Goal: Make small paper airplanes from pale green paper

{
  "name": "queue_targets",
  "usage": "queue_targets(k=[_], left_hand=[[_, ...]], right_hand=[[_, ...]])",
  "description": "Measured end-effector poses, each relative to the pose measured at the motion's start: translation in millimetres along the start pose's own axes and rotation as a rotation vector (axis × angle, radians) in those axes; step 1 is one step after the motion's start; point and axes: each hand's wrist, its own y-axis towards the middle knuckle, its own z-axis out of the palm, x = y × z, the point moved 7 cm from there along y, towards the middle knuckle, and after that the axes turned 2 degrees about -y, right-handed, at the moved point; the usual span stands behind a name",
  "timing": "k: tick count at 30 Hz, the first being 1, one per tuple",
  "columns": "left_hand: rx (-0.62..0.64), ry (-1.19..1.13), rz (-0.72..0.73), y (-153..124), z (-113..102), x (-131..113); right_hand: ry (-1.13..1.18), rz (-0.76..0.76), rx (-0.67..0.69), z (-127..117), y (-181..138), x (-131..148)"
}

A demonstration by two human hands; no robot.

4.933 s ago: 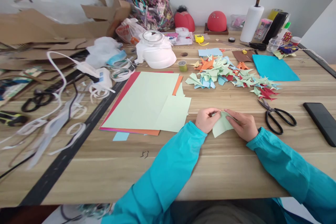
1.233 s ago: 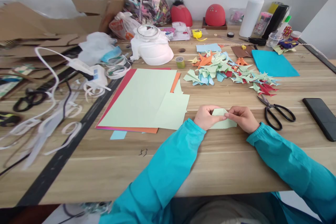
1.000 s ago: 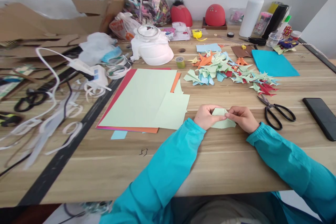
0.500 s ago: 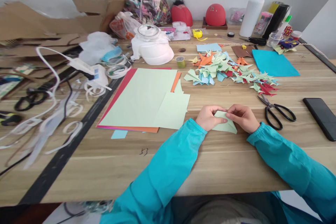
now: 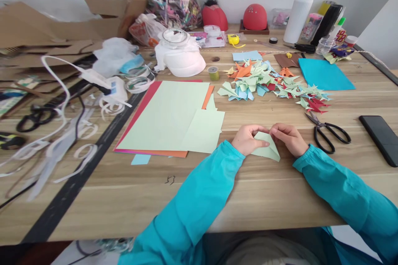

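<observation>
A small folded piece of pale green paper (image 5: 266, 149) is held just above the wooden table, between both hands. My left hand (image 5: 249, 138) grips its left side, thumb on top and fingers curled behind the upper edge. At the upper right corner, my right hand (image 5: 289, 137) pinches the paper between thumb and index finger. A crease runs down toward the lower right tip. To the left lie pale green sheets (image 5: 168, 112) over red and orange ones. Folded paper cranes (image 5: 261, 76) in green, orange, blue and red are heaped beyond my hands.
Black-handled scissors (image 5: 326, 132) lie right of my right hand, with a black phone (image 5: 379, 138) farther right. A teal cloth (image 5: 326, 74) and a thread spool (image 5: 213, 73) sit farther back. Cables, a power strip (image 5: 116, 89) and cardboard (image 5: 62, 20) crowd the left side.
My right hand has shifted slightly right, its thumb moving from the face of the green paper to its upper right corner. The left hand stays in place.
</observation>
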Motion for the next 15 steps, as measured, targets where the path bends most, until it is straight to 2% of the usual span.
queue_targets(k=[7,15], left_hand=[[-0.032,-0.008,0.017,0.4,-3.1,-0.1],[-0.016,0.036,0.056,1.3,-1.3,-0.1]], right_hand=[[-0.019,0.025,0.008,-0.8,-2.3,-2.6],[-0.137,-0.072,0.048,3.9,-0.8,-2.4]])
